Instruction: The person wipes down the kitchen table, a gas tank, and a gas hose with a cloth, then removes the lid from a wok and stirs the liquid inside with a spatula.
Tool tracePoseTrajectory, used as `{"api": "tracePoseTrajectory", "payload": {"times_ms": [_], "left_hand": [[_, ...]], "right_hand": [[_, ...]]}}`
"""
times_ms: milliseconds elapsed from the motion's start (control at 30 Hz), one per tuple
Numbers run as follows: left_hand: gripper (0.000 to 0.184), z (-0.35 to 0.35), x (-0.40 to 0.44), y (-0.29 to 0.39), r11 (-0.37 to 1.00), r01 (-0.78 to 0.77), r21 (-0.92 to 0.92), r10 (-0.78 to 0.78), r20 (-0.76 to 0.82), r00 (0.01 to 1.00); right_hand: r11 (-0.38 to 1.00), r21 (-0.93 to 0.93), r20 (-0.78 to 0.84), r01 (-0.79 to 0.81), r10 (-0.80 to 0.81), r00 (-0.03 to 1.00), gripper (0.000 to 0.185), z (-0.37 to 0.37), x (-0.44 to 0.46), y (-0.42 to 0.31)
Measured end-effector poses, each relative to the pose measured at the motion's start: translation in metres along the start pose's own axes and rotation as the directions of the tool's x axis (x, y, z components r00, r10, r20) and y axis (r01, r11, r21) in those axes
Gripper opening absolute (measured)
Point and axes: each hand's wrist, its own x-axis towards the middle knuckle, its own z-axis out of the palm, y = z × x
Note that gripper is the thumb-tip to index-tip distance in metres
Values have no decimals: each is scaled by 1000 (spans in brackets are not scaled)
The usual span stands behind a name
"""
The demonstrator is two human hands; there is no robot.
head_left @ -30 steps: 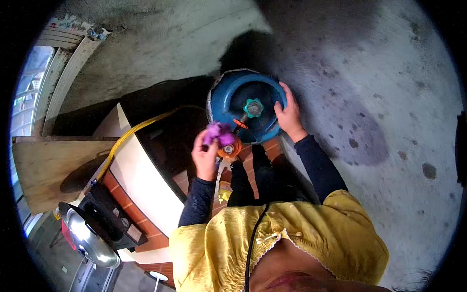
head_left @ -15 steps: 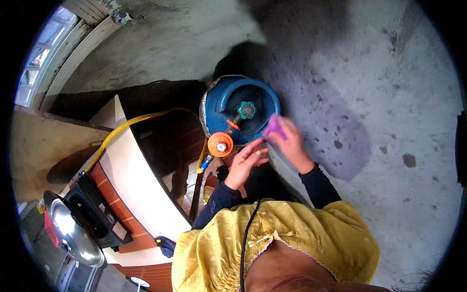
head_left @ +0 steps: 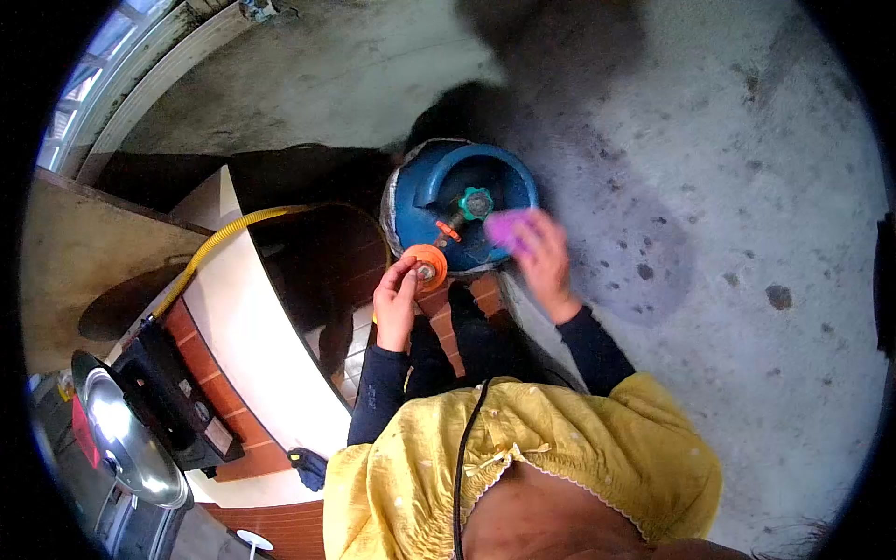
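Observation:
A blue gas cylinder (head_left: pixel 425 224) stands by the wall, with a green valve knob (head_left: pixel 477 203) inside its curved collar. An orange gas regulator (head_left: pixel 435 265) with a small orange lever (head_left: pixel 448 231) is joined to the valve. My left hand (head_left: pixel 397 303) has its fingertips closed on the regulator's round front. In my right hand (head_left: pixel 546 266) is a soft purple cloth (head_left: pixel 509 230), slightly blurred, over the right side of the cylinder's top; whether it touches the metal I cannot tell.
From the cylinder side a yellow hose (head_left: pixel 219 239) runs over a white-edged counter (head_left: pixel 271 373) to a black gas stove (head_left: pixel 173 397). A shiny metal lid or pan (head_left: pixel 131 434) rests on the stove. The grey stained wall (head_left: pixel 709 205) rises on the right.
My left hand has moved left from near my right hand onto the orange regulator. My right hand has shifted slightly left, and the purple cloth now spreads over the cylinder top.

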Motion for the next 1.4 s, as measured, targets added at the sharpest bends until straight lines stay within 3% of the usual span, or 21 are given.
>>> {"api": "tracePoseTrajectory", "payload": {"times_ms": [33, 100, 133, 167, 267, 333, 367, 567, 733, 800, 833, 867, 900, 967, 1067, 1133, 1167, 1200, 1233, 1300, 1400], "left_hand": [[26, 0, 6, 0, 1000, -5, 2, 5, 0, 1000], [26, 2, 21, -4, 907, -258, 334, 250, 65, 966], [27, 12, 23, 10, 943, -154, 296, 144, 57, 988], [29, 17, 31, 14, 903, -247, 353, 237, 72, 969], [35, 35, 59, 25, 629, -513, 585, 532, 157, 832], [39, 48, 79, 29, 466, -575, 672, 647, 184, 740], [39, 51, 89, 28, 470, -576, 669, 655, 173, 735], [37, 60, 106, 26, 516, -457, 725, 518, 160, 840], [37, 57, 116, 20, 568, -446, 692, 502, 138, 854], [41, 52, 121, 15, 611, -430, 665, 465, 138, 875], [41, 52, 122, 18, 619, -433, 655, 467, 135, 874], [42, 52, 121, 22, 675, -369, 639, 388, 117, 914], [43, 51, 121, 26, 722, -299, 624, 306, 99, 947], [45, 50, 124, 27, 758, -269, 595, 279, 78, 957], [44, 50, 118, 33, 746, -286, 602, 285, 101, 953], [44, 51, 118, 26, 737, -310, 600, 319, 95, 943], [44, 50, 119, 24, 735, -333, 590, 351, 89, 932], [44, 48, 122, 27, 617, -267, 740, 277, 114, 954], [44, 47, 122, 27, 612, -268, 744, 273, 119, 955], [45, 46, 119, 24, 712, -293, 639, 322, 74, 944], [47, 47, 117, 25, 696, -292, 656, 313, 89, 946]], "right_hand": [[992, -55, -59, -110, 107, 993, 35, -3, 21, 8], [991, -60, -95, -116, 110, 989, 31, 8, 41, 43], [983, -152, -23, -106, 104, 994, 32, 17, 32, 51], [983, -154, -36, -98, 93, 995, 32, 18, 25, 48], [996, -91, 29, 8, -6, 1000, 31, 6, -19, 42], [900, 228, 131, -372, 350, 928, 31, 7, -40, 55], [906, 224, 132, -359, 337, 932, 31, 5, -26, 54], [983, -1, 2, 186, -186, 983, 26, 20, 133, 40], [988, -91, 100, 127, -118, 988, 28, 15, 70, 81], [990, 80, 135, -117, 105, 985, 29, -5, 14, 94], [950, 25, 264, -312, 295, 918, 29, -18, -1, 92], [991, -106, 342, -86, 118, 932, 28, -26, -9, 100], [992, -107, 346, -73, 106, 932, 28, -25, -12, 110], [952, 15, 136, -305, 300, 944, 25, -24, 16, 86], [991, 72, -108, -110, 118, 987, 24, 13, 94, 43], [987, 128, -17, 99, -97, 995, 21, 49, 129, 5], [917, 285, 69, 277, -308, 949, 19, 70, 137, -6], [851, 118, 126, 512, -524, 843, 19, 89, 136, -10], [914, 147, 162, 378, -399, 903, 20, 96, 133, -13], [940, 92, 40, 328, -333, 942, 21, 88, 132, -1], [983, -138, -30, 119, -124, 992, 26, 63, 113, 46]]}}
